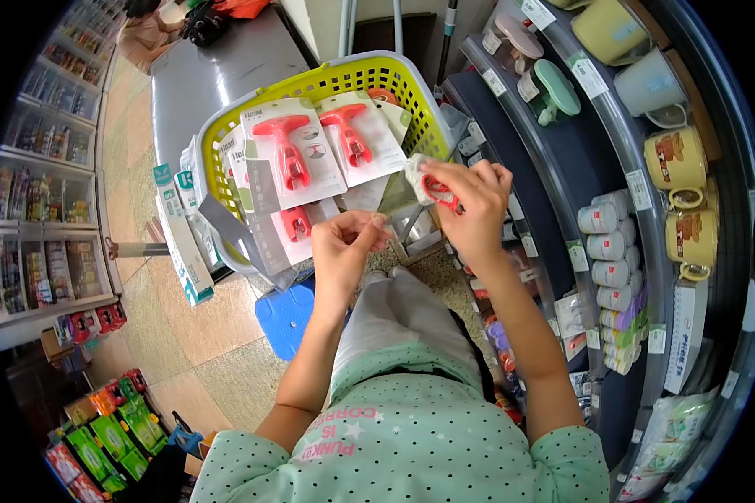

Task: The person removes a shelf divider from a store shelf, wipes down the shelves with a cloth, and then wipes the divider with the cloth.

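Beside one basket [335, 81], two hands [344, 245] [476, 205]

The shirt [453, 427] is mint green with small black dots; its short sleeves [569, 457] share the pattern. Pink lettering [337, 433] and white stars [354, 430] mark the front. The trousers [407, 327] are light grey. Both forearms [309, 360] are bare.

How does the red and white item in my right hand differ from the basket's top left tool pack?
The item is gripped in your right hand; the tool pack lies in the basket. The item looks smaller than the tool pack. Both show red and white.
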Demonstrator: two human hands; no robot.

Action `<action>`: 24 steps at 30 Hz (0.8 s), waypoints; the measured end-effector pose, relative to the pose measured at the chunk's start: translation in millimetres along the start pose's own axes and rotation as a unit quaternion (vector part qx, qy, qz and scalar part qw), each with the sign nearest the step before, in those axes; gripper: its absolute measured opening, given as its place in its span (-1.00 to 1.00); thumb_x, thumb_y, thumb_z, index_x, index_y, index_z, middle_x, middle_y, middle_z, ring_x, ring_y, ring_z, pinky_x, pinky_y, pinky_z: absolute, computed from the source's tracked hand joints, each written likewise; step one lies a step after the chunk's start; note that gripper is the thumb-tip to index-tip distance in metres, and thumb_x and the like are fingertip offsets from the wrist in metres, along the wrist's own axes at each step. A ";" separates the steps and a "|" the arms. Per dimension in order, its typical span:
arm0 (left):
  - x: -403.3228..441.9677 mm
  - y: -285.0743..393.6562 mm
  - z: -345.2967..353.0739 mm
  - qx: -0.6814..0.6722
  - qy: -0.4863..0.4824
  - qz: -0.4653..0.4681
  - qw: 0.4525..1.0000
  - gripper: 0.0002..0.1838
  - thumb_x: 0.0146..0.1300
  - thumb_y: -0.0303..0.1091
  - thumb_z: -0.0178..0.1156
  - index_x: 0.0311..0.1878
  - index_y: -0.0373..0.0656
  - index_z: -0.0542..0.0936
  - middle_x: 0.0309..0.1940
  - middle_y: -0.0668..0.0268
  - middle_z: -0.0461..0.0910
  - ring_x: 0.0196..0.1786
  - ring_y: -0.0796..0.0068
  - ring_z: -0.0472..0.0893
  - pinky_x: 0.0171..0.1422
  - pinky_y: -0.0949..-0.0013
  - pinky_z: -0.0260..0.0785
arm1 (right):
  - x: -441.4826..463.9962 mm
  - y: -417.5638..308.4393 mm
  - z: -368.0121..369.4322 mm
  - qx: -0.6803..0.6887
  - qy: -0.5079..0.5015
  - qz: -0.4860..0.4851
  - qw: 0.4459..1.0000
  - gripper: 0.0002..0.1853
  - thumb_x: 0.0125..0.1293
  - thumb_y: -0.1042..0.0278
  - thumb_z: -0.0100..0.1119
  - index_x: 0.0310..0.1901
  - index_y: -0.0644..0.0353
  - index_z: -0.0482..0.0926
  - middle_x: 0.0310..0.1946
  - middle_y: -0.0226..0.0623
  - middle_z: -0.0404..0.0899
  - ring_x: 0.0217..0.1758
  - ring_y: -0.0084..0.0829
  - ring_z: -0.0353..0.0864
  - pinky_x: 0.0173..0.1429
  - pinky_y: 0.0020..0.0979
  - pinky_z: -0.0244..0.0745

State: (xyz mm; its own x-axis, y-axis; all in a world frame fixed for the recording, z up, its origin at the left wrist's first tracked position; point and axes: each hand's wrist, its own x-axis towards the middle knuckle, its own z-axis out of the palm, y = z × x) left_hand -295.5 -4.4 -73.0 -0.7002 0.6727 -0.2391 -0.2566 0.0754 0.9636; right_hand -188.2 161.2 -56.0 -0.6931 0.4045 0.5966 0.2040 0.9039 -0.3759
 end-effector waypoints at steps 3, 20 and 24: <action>-1.2 -1.9 3.5 0.005 0.010 0.003 1.000 -0.84 0.36 -0.44 0.28 -0.19 -0.38 0.70 -0.42 0.23 0.73 -0.42 0.63 0.62 -0.26 0.54 0.49 | 4.6 3.4 -2.6 0.007 0.011 0.008 1.000 -0.53 -0.07 0.61 0.39 -0.06 -0.06 0.75 -0.03 -0.58 0.76 -0.23 -0.47 0.53 0.18 -0.31 0.18; 0.6 -4.8 5.3 0.010 0.025 0.012 1.000 -0.84 0.36 -0.45 0.28 -0.18 -0.39 0.71 -0.43 0.24 0.73 -0.40 0.63 0.64 -0.24 0.55 0.49 | 7.0 -5.1 -3.9 0.025 -0.052 -0.024 0.998 -0.50 -0.12 0.65 0.34 -0.07 -0.02 0.72 -0.04 -0.55 0.74 -0.14 -0.42 0.54 0.22 -0.17 0.19; 1.1 -4.3 4.7 0.015 0.024 0.009 1.000 -0.84 0.36 -0.44 0.28 -0.18 -0.39 0.71 -0.43 0.23 0.73 -0.39 0.63 0.65 -0.23 0.55 0.50 | 18.4 6.5 0.5 -0.007 -0.044 -0.014 0.999 -0.53 -0.12 0.64 0.37 -0.09 -0.03 0.71 -0.08 -0.54 0.74 -0.12 -0.40 0.54 0.21 -0.16 0.19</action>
State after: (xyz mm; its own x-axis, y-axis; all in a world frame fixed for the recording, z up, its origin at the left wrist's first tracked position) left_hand -292.0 -0.6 -76.8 -0.7359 0.6379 -0.2270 -0.2250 0.0859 0.9706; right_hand -200.0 174.5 -47.8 -0.7564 0.3662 0.5419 0.1932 0.9167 -0.3498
